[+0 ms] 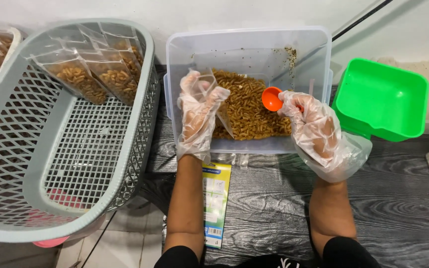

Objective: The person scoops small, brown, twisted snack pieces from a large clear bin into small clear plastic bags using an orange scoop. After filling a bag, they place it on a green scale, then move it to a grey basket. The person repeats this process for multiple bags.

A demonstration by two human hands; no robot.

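The left hand pinches a small clear bag over the pasta in the clear tub. The right hand grips an orange scoop, its fingers closed around the handle.

Bright, even light from above, soft shadows, mild glare on the clear tub, edges slightly bowed

Grey basket; green tub; leaflet.
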